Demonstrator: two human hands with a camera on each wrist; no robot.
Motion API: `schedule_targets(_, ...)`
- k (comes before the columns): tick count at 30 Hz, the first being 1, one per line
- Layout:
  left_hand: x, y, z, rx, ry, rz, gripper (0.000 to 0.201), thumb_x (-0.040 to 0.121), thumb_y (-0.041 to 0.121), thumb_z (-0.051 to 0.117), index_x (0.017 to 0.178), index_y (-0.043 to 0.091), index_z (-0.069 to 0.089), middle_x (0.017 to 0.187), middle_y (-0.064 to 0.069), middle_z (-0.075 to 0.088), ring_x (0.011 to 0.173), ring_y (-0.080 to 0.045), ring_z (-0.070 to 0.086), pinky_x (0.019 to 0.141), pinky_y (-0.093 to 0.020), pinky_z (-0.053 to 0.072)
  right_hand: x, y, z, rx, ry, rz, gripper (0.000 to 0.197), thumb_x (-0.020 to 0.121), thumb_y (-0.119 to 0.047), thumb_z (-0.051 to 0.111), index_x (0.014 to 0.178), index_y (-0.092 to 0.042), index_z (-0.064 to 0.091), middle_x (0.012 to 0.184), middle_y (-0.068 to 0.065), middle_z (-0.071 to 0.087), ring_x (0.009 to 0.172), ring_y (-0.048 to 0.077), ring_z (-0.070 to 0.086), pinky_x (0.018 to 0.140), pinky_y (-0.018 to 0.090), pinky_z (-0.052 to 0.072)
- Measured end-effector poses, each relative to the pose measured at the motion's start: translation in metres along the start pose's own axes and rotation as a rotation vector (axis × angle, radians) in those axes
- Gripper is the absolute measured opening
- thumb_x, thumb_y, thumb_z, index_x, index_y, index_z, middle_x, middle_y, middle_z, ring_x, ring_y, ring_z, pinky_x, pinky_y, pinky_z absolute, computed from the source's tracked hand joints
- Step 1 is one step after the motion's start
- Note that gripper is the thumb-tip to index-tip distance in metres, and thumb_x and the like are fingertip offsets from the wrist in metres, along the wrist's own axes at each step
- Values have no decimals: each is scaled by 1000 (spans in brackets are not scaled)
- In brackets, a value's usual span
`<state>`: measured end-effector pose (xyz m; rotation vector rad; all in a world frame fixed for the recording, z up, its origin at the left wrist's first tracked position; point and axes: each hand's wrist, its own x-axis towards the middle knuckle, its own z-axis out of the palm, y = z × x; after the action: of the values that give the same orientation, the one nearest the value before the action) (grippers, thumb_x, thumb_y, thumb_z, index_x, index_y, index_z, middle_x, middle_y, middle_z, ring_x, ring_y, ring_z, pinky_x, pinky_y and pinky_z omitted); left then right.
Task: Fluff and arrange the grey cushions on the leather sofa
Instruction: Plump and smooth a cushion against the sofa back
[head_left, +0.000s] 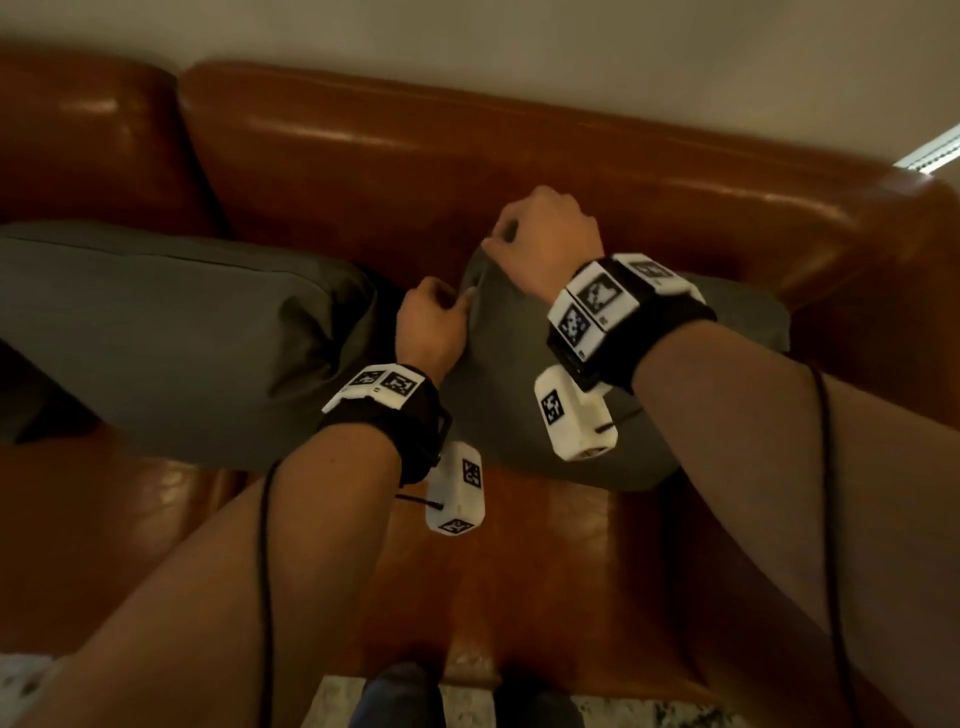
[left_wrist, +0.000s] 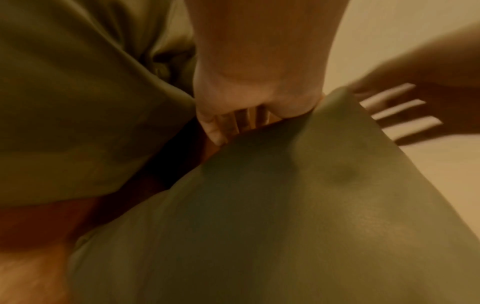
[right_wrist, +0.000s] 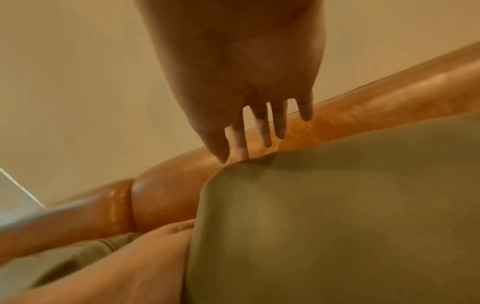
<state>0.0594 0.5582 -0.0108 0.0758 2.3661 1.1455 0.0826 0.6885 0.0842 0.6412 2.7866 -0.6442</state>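
Left fingers: the fingers (left_wrist: 221, 125) of the left hand (head_left: 431, 325) are curled and pressed together, and the side edge of the right cushion (head_left: 519, 374) is pinched by them.
Right fingers: the fingers (right_wrist: 262, 127) of the right hand (head_left: 545, 234) are spread a little and point down; the cushion's top corner is touched by the thumb and first finger. A firm pinch cannot be told.
Right cushion: it is stood up on the seat of the brown leather sofa (head_left: 467, 156), and its top is leaned on the sofa back.
Left cushion (head_left: 171, 338): it is laid on the sofa just beside the right cushion, with a dark gap seen between them.
Holders: only the sofa holds things, and two grey cushions are held on it.
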Motion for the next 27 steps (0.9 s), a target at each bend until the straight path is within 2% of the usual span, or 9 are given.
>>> schedule_targets(2,-2,-3,0,23,9,33,22,95,30,56,99,9,58,98,-8,64,88,-22,57,71,-30,38,13,-12,-1,-56,-85,39,29,92,-44,60,107,-19,66,123,6,57,119,32,50,102,51,40)
schedule_targets(5,-5,-14,-3,26,32,82,18,95,27,55,85,12,55,84,-6,62,79,-24,58,65,-31,38,19,-19,4,-63,-171,110,23,88,-35,68,102,-16,64,107,7,65,99,31,61,95,51,49)
schedule_targets(9,-3,-27,-13,-68,73,70,21,96,27,54,86,12,64,81,-5,65,76,-20,61,68,-34,50,12,-14,9,-90,-134,123,10,90,-16,63,99,-14,66,101,7,65,85,29,62,81,42,55)
schedule_targets(12,3,-33,-19,-150,63,7,25,98,25,51,90,9,69,85,-6,68,80,-21,63,75,-35,54,8,-9,10,-57,-97,108,10,91,-18,62,99,-18,68,105,6,65,87,26,60,72,36,51)
schedule_targets(15,6,-30,-19,-239,83,-79,27,97,22,46,88,5,65,84,-9,64,79,-26,61,76,-40,52,2,-6,14,-9,-35,106,10,93,-20,60,95,-24,69,108,3,67,92,24,61,73,35,50)
schedule_targets(17,6,-19,-18,-265,102,-47,18,96,26,51,93,10,59,86,-2,59,78,-19,57,71,-35,48,-2,-5,16,-1,-1,93,10,94,-22,60,94,-25,70,109,3,68,98,26,63,80,37,53)
schedule_targets(20,9,-8,-17,-83,17,98,23,89,36,65,92,16,55,90,-1,57,76,-15,54,63,-27,41,-8,1,17,8,37,57,11,93,-24,61,97,-24,71,108,2,69,102,24,63,84,37,52)
schedule_targets(23,14,-10,-23,-20,1,153,18,92,29,63,85,12,60,84,-6,63,75,-19,59,65,-31,44,-15,8,20,55,82,56,10,93,-26,61,97,-25,71,104,0,69,99,21,63,84,39,54)
schedule_targets(27,10,-21,-27,-245,9,37,29,96,30,57,87,5,68,89,-16,69,84,-29,66,79,-43,56,-26,12,28,105,130,45,13,95,-30,60,100,-24,70,100,-2,69,95,17,62,80,34,52)
